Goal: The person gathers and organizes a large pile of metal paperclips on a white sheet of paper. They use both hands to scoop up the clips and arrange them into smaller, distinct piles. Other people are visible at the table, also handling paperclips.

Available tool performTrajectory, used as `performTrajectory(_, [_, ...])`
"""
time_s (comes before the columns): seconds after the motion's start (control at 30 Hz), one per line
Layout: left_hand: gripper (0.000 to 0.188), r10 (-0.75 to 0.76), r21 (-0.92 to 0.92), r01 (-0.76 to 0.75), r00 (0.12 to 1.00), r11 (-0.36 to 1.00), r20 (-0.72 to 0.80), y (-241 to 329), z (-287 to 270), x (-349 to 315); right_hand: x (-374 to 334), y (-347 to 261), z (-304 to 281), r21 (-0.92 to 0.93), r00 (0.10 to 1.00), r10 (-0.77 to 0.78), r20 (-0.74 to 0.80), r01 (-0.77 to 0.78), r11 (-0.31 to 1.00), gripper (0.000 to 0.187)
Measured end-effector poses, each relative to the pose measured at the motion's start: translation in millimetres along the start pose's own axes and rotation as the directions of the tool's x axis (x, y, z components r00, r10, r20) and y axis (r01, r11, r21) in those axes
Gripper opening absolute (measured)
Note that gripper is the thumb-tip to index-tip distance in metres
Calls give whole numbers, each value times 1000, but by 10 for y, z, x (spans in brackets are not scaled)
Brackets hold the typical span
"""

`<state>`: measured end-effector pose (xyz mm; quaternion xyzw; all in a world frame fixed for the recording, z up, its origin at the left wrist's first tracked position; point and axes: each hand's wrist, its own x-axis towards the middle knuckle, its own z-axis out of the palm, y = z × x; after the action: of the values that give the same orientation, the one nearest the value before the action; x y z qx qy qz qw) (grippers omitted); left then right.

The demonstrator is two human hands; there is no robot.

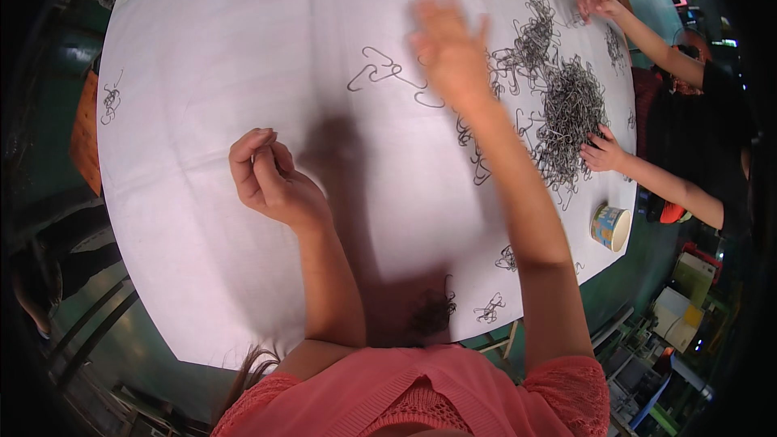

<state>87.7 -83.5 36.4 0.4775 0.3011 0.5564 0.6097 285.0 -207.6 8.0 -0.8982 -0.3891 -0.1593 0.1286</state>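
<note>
My left hand [273,182] is raised over the white table, its fingers curled together; whatever they may hold is hidden. Further right and away from me, my right hand [450,53] is blurred by motion, with its fingers stretched out and nothing visible in them. Just left of it lie a few loose bent wire hooks [396,70], dark grey and thin. Beyond my right forearm a big heap of the same wire hooks [573,117] sits on the cloth, with a looser trail [530,40] of them spreading up and left from it.
Across the right edge, a person in black touches the heap with one hand [603,150] and holds the other hand [595,4] over scattered hooks. A paper cup [609,227] stands near that edge. Small hook clusters [489,308] lie close to me, another cluster [111,105] far left.
</note>
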Motion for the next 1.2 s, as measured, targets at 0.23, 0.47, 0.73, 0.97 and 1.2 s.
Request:
performTrajectory(0.23, [21, 38, 56, -40, 998, 998, 43, -38, -65, 40, -318, -753, 79, 91, 967, -247, 70, 240, 967, 50])
performTrajectory(0.47, [22, 15, 18, -16, 998, 1000, 53, -52, 1, -3, -674, 858, -518, -254, 991, 121, 47, -106, 961, 45])
performTrajectory(0.73, [21, 16, 33, -17, 999, 999, 35, -40, 36, -14, -1391, -33, -785, 219, 818, -393, 421, 329, 919, 56])
performTrajectory(0.97, [21, -3, 47, 1, 999, 999, 44, -10, 112, -64, -1166, 966, -937, -274, 982, -77, 174, 123, 954, 48])
performTrajectory(1.2, [22, -19, 80, 6, 986, 997, 165, -101, 228, -178, -2005, 350, -1979, -85, 978, 208, 11, -206, 975, 45])
